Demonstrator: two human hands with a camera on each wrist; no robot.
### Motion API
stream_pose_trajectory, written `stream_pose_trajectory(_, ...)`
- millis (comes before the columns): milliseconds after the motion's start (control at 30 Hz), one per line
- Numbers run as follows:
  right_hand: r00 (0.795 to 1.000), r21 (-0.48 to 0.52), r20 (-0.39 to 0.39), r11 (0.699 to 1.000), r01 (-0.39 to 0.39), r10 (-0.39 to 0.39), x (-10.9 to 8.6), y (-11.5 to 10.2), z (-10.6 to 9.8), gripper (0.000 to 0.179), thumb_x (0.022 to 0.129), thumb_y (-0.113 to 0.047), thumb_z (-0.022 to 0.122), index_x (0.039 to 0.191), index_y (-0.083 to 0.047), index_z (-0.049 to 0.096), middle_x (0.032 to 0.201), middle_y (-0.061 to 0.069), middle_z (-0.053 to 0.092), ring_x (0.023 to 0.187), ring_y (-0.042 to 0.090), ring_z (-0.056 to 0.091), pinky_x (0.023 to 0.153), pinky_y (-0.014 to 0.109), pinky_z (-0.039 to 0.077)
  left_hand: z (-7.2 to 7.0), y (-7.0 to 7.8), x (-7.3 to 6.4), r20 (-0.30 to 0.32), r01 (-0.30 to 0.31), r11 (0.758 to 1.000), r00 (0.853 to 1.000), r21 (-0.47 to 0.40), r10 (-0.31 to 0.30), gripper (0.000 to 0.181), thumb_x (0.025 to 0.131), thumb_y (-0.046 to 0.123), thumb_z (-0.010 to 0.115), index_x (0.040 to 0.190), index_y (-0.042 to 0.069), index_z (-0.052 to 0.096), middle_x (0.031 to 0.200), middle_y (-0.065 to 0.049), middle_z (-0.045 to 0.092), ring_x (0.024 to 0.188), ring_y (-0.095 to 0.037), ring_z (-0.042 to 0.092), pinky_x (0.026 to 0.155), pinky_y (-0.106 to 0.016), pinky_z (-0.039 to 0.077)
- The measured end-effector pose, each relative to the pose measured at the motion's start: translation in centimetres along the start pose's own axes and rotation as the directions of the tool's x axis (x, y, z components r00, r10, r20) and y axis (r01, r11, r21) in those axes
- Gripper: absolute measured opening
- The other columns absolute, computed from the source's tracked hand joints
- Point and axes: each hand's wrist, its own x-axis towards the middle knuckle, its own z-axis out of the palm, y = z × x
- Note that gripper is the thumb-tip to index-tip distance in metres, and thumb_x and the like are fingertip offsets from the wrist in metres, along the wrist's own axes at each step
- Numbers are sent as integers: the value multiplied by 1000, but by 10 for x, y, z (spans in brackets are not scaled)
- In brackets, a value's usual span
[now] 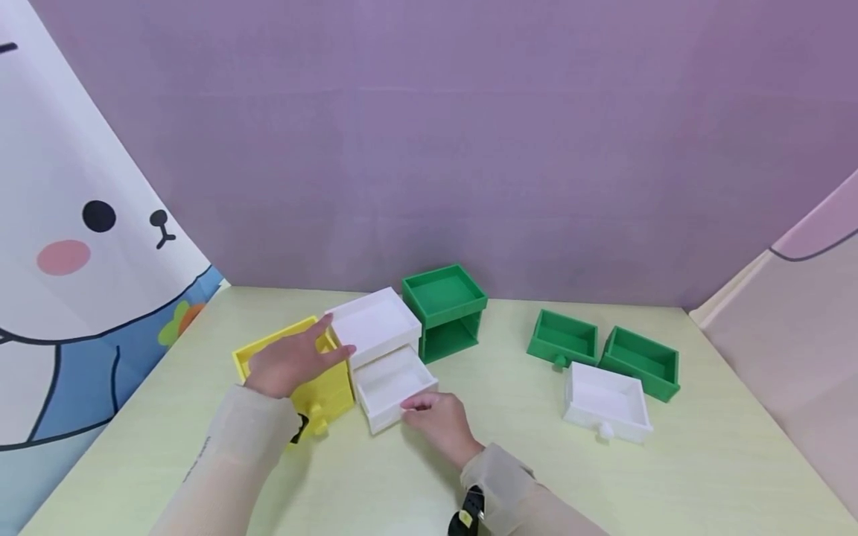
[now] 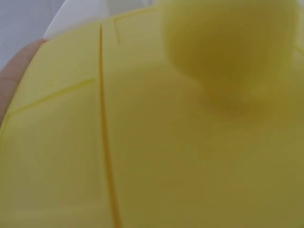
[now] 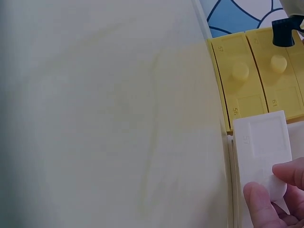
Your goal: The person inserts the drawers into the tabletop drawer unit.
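A white cabinet (image 1: 375, 324) stands on the table with its lower drawer (image 1: 395, 383) partly out at the front. My right hand (image 1: 442, 424) holds that drawer at its front; in the right wrist view, thumb and finger pinch its round knob (image 3: 277, 186). Left of the white cabinet, and close against it, is a yellow cabinet (image 1: 328, 394) with knobbed drawers pushed in. Over the yellow cabinet lies my left hand (image 1: 291, 361), its thumb and forefinger spread and reaching to the white cabinet's top edge. The yellow front (image 2: 199, 156) fills the left wrist view.
Behind and right of the white cabinet stands a green cabinet (image 1: 445, 290) with an open front. Two loose green drawers (image 1: 566, 335) and a loose white drawer (image 1: 606, 402) lie at the right of the table. A purple cloth (image 1: 429, 149) hangs behind.
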Motion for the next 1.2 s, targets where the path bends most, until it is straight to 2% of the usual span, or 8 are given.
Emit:
stream_pose_trajectory(267, 1000, 43, 16, 999, -14, 14, 4, 0, 3, 7, 76, 0, 70, 83, 0, 73, 78, 4, 69, 71, 12, 54, 63, 26, 47, 1, 0, 0, 15, 6, 1000, 1000, -9, -6, 89, 86, 72, 43, 153, 17, 25, 138, -25, 47, 70, -21, 57, 53, -29, 41)
stream_pose_trajectory(400, 999, 75, 44, 997, -23, 20, 5, 2, 3, 9, 75, 2, 70, 84, 2, 72, 76, 5, 68, 70, 12, 54, 63, 25, 48, 1, 0, 0, 20, 5, 1000, 1000, -15, -5, 89, 86, 72, 43, 153, 17, 25, 135, -25, 50, 65, -20, 56, 52, -29, 39)
stream_pose_trajectory(500, 996, 115, 74, 992, -57, 48, 6, 4, 3, 12, 75, 3, 69, 86, 2, 72, 76, 4, 66, 67, 12, 54, 63, 25, 49, 0, 0, 1, 17, 6, 1000, 1000, -16, -5, 88, 86, 71, 43, 153, 16, 24, 134, -25, 51, 63, -20, 55, 51, -28, 37)
stream_pose_trajectory(700, 986, 187, 131, 974, -125, 101, 5, 6, -1, 22, 76, 3, 67, 97, 3, 72, 79, 6, 66, 63, 10, 56, 60, 27, 51, 0, -1, 1, 17, 1, 1000, 1000, -20, -1, 89, 86, 72, 43, 153, 17, 24, 139, -25, 47, 71, -21, 57, 52, -28, 39)
stream_pose_trajectory(800, 987, 210, 130, 971, -118, 92, 5, 8, -4, 25, 76, 2, 68, 101, 5, 71, 84, 6, 67, 62, 9, 55, 58, 26, 49, 0, -2, 2, 17, 5, 1000, 1000, -22, -4, 89, 86, 72, 43, 153, 17, 24, 138, -25, 47, 73, -22, 57, 52, -28, 40)
stream_pose_trajectory(933, 991, 242, 100, 964, -110, 88, 6, 11, -6, 22, 77, -1, 71, 97, 7, 70, 85, 5, 68, 62, 9, 55, 58, 24, 48, 0, -1, 3, 20, 5, 1000, 1000, -21, -5, 89, 86, 73, 42, 153, 17, 24, 137, -25, 48, 71, -21, 56, 52, -29, 39)
stream_pose_trajectory(1067, 992, 277, 84, 954, -117, 97, 6, 13, -7, 21, 78, 0, 72, 95, 10, 68, 83, 5, 68, 62, 8, 57, 60, 25, 51, 1, -1, 3, 19, -2, 1000, 1000, -16, 2, 89, 85, 73, 42, 153, 17, 25, 137, -25, 48, 71, -22, 56, 53, -30, 39)
stream_pose_trajectory(1200, 992, 310, 82, 943, -121, 100, 6, 11, -6, 21, 77, 2, 71, 95, 12, 67, 81, 5, 68, 62, 8, 57, 61, 24, 51, 1, -3, 3, 11, -5, 1000, 1000, -16, 6, 91, 85, 75, 41, 153, 17, 24, 137, -25, 48, 65, -21, 55, 51, -29, 36)
